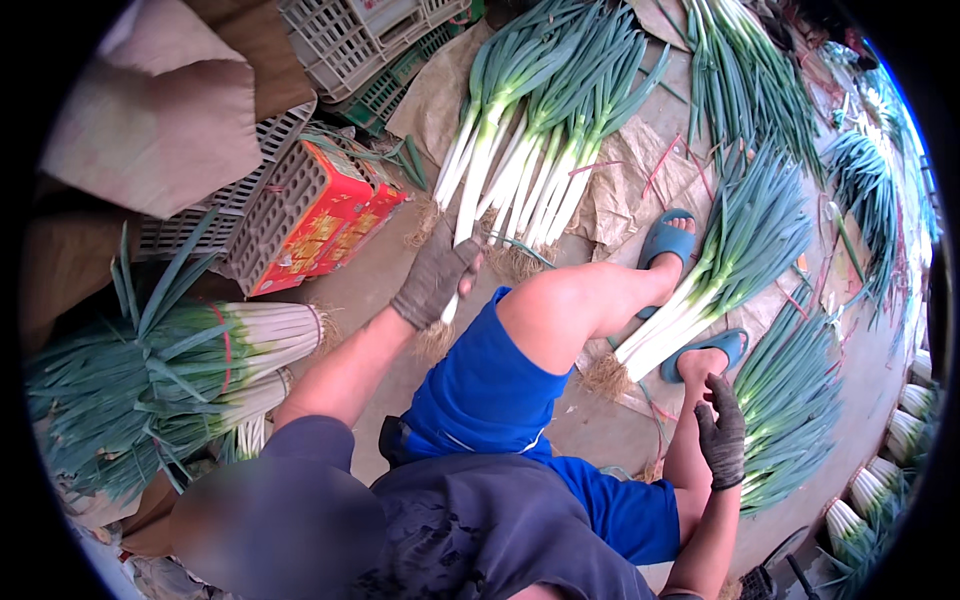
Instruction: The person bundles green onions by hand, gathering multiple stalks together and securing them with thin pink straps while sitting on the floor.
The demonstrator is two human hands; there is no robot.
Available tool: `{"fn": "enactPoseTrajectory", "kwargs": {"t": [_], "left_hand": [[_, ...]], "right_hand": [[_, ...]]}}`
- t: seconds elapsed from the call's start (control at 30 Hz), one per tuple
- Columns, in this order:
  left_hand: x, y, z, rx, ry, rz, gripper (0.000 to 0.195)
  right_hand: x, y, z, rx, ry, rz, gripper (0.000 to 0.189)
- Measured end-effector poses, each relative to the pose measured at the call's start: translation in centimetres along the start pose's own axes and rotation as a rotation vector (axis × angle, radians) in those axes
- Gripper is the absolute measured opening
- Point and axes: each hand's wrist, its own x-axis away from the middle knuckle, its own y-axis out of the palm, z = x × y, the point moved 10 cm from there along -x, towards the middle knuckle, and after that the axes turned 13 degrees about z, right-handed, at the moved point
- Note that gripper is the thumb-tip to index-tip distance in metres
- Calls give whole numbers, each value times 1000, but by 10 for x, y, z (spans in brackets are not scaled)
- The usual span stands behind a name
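My left hand, in a dark grey work glove, is closed around the white stalk of a large green onion. Its roots hang below the fist, and its leaves lie among a row of loose green onions on the floor. My right hand, gloved too, hovers by my right shin with nothing in it and its fingers apart. Beside that hand lies a heap of green onion leaves. Between my feet rests a loose pile of green onions, white ends towards me.
At left lie green onion bundles tied with red bands. Behind them stand a red carton and plastic crates. Brown paper and red ties litter the floor. More bundles line the right edge.
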Motion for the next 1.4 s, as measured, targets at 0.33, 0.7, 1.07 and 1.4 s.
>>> {"fn": "enactPoseTrajectory", "kwargs": {"t": [0.33,0.7,1.07,1.4], "left_hand": [[133,116,26,65,2,-340,39],[135,351,-161,-401,119,-615,25],[102,327,-385,-450,-740,-230,31],[98,331,-469,-530,-855,-348,29]], "right_hand": [[-45,-26,-119,-307,-281,227,45],[-121,-68,65,-678,297,508,45],[-126,127,262,92,552,259,69],[-107,120,310,170,531,222,66]]}}
